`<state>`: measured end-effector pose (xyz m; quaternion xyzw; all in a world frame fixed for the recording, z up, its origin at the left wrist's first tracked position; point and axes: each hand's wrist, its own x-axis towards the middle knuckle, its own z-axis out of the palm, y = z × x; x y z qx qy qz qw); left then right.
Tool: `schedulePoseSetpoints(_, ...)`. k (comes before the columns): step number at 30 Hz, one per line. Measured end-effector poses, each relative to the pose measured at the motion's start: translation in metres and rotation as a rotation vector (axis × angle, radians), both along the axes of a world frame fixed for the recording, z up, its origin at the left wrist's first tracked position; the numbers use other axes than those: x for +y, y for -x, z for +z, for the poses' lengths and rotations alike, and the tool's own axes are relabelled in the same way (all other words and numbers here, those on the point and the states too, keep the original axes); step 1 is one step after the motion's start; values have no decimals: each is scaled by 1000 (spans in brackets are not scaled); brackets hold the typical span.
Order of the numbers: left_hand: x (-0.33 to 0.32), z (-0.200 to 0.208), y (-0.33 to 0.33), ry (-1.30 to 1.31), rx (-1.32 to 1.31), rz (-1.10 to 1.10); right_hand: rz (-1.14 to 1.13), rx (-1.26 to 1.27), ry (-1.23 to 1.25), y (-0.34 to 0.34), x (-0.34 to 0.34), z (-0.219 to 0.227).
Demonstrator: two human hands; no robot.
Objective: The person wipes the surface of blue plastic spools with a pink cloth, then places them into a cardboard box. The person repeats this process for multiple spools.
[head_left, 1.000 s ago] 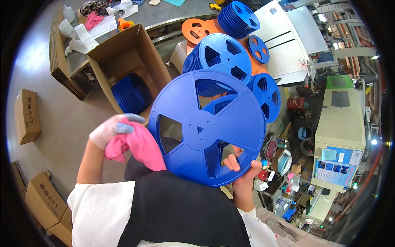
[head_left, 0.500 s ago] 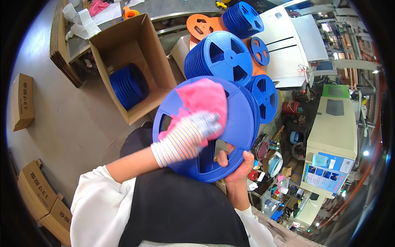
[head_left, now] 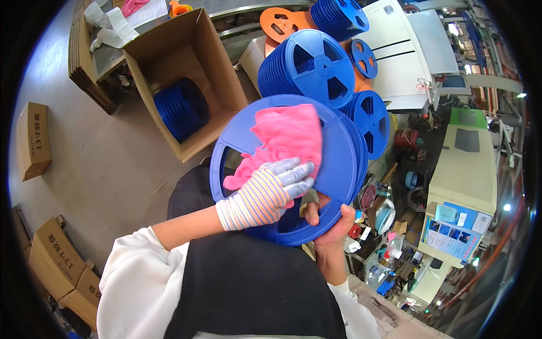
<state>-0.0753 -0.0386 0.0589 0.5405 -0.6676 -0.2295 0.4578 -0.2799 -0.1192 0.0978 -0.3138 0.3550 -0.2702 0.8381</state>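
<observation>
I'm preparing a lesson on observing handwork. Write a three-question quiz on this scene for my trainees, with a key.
1. What does the gloved left hand rest on?
A) a sponge
B) a pink cloth
C) a paper sheet

2. True or false: the right hand, gripping the rim of the blue reel, wears a glove.

3. Fill the gap: the open cardboard box holds ____.

Key:
1. B
2. False; it is bare.
3. blue reels

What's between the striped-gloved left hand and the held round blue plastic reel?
In the head view, a crumpled pink cloth lies between them, under the striped-gloved left hand and over part of the round blue reel.
</observation>
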Motion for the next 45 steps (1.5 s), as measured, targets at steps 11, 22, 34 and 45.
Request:
schedulePoseSetpoints(11, 82, -100, -132, -622, 121, 625, -42, -291, -3, 15, -10, -13)
schedulePoseSetpoints(22, 90, -58, -109, -642, 1379, 41, -95, -327, -76, 23, -26, -37)
schedulePoseSetpoints(34, 79, -61, -119, -592, 1737, 41, -100, -143, -168, -14, -56, -46)
schedulePoseSetpoints(45, 101, -115, -182, -506, 1231, 531, -597, 619, -171, 22, -39, -64)
